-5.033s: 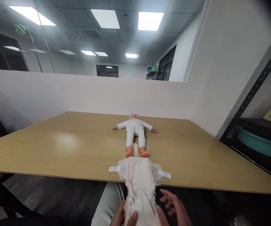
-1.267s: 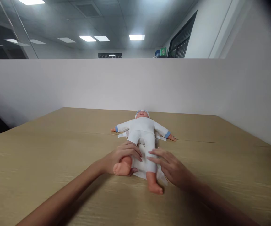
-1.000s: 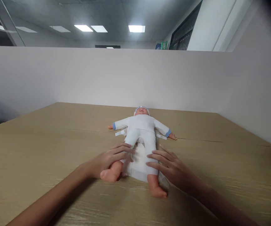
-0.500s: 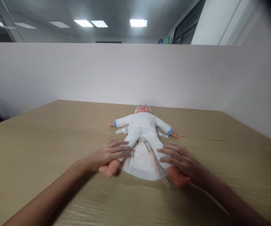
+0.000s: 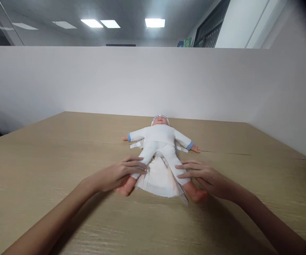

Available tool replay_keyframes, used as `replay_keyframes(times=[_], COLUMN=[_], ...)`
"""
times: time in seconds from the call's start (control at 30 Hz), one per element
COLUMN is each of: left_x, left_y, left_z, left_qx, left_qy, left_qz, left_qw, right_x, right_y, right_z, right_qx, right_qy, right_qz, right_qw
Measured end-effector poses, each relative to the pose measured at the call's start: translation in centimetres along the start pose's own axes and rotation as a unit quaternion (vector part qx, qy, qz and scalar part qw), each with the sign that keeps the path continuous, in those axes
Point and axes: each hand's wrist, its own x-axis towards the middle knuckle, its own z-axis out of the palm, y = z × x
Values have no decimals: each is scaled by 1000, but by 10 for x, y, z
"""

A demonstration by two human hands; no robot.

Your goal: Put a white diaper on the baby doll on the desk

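A baby doll [image 5: 159,139] in a white suit and cap lies on its back on the wooden table [image 5: 49,159], arms out and head toward the partition. A white diaper [image 5: 158,180] is spread under its hips and shows between its parted legs, with tape tabs sticking out at the waist. My left hand [image 5: 118,173] is closed around the doll's leg on the left, just above the bare foot. My right hand [image 5: 206,175] lies over the leg on the right, fingers curled on it, and the foot pokes out below.
A white partition wall [image 5: 89,81] runs along the table's far edge and turns down the right side. Bare tabletop lies on both sides of the doll. Ceiling lights and a dark door show beyond the partition.
The diaper, earlier at the table's near edge, now lies under the doll. In the last second both hands have spread the doll's legs apart, the right one swinging outward, uncovering the diaper between them.
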Motion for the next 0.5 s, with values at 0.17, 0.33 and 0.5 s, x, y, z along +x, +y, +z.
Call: replay_keyframes(times=[0.17, 0.33, 0.5], left_x=[8, 14, 19], left_y=[25, 30, 31], left_z=[5, 26, 32], left_qx=[6, 88, 101], left_qy=[26, 47, 74], left_qz=[-69, -90, -99], left_qw=[997, 991, 987], right_x=[2, 4, 10], right_y=[-42, -56, -56], right_z=[22, 63, 71], right_qx=[-118, -228, -247], right_qy=[51, 139, 188], right_qz=[52, 52, 74], right_qw=[990, 962, 948])
